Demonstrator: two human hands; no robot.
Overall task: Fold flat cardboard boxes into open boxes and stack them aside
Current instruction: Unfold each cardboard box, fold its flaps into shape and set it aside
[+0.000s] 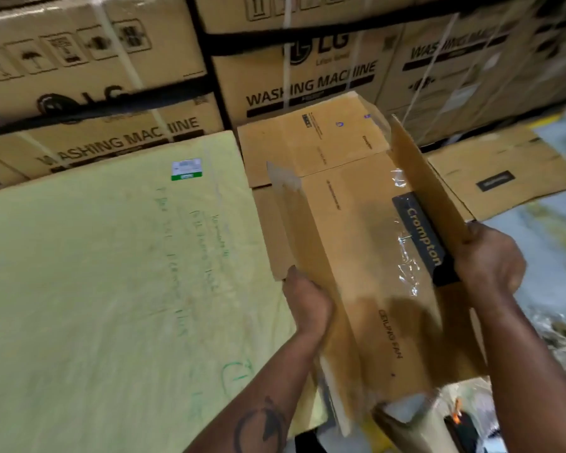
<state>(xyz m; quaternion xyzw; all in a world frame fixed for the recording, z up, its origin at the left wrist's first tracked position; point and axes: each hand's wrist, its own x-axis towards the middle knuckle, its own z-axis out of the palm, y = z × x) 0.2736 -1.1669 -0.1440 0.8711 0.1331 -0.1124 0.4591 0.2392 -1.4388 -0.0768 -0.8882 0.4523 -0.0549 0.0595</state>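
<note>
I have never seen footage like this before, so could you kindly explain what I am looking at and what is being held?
There is no machine here: a camera worn on a person's head looks down at their two bare hands. The left hand and the right hand each grip a side flap of a brown Crompton ceiling-fan carton, partly opened up. To its left lies a large pale yellow-green wrapped package with a small label. Another flat carton lies on the right. Behind stand stacked LG washing machine boxes.
</note>
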